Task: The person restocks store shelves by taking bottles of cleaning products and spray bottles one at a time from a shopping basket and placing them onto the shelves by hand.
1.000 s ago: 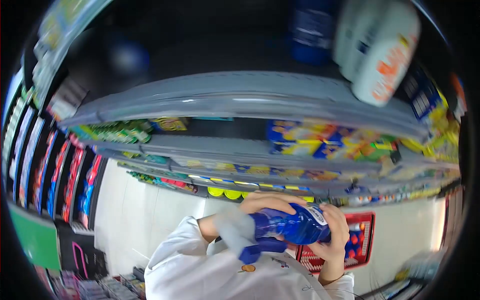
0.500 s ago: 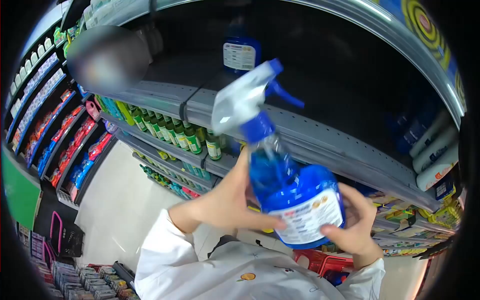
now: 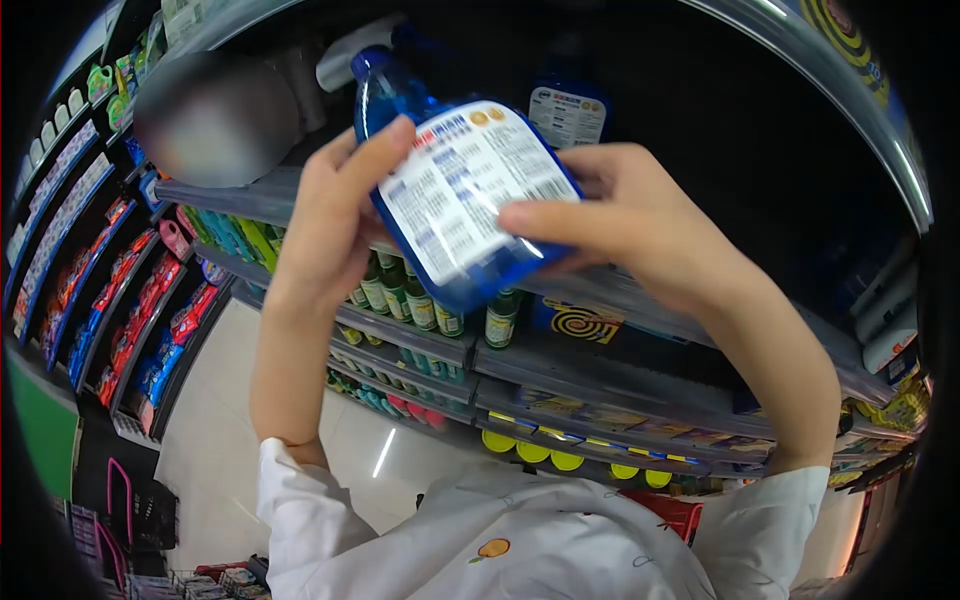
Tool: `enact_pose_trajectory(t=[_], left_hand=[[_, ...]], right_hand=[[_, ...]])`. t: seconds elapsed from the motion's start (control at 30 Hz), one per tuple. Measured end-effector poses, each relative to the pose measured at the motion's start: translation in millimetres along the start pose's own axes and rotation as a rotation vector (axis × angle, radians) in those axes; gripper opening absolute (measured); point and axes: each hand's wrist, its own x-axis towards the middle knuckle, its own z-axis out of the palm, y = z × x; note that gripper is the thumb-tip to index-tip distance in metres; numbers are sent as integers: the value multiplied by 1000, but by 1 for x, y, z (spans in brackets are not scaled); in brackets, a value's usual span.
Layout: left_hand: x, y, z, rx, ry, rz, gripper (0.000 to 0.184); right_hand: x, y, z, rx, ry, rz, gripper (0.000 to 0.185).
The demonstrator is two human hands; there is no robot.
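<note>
A blue spray bottle [image 3: 480, 200] with a white printed label is held up in front of the shelf, tilted, its white and blue spray head pointing to the upper left. My left hand [image 3: 345, 205] grips its left side, thumb near the label's corner. Around the right side wraps my right hand [image 3: 620, 210], with the thumb on the label's lower right. Behind it, a similar blue bottle [image 3: 568, 115] stands on the dark upper shelf.
Green-labelled bottles [image 3: 500, 320] line the shelf below. Red and blue packets [image 3: 150, 320] fill the racks at left. A red basket [image 3: 680, 515] is partly hidden at my lower right. White bottles [image 3: 888, 345] stand at far right.
Both hands have lifted the spray bottle up and toward the shelf, and its label now faces me more fully. The basket is more hidden than a second ago.
</note>
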Motion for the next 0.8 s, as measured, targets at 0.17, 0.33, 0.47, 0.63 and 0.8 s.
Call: enact_pose_trajectory(t=[0.17, 0.33, 0.47, 0.63, 0.8], left_hand=[[37, 17, -27, 444, 70, 56, 57], [84, -3, -49, 574, 56, 143, 82], [119, -24, -58, 515, -64, 243, 83], [149, -36, -61, 601, -222, 285, 82], [167, -31, -60, 600, -400, 145, 84]], right_hand=[[62, 9, 15, -241, 82, -2, 72], [117, 26, 12, -326, 187, 29, 66], [143, 46, 10, -462, 255, 57, 61], [168, 70, 3, -568, 368, -9, 69], [177, 74, 8, -762, 543, 59, 82]])
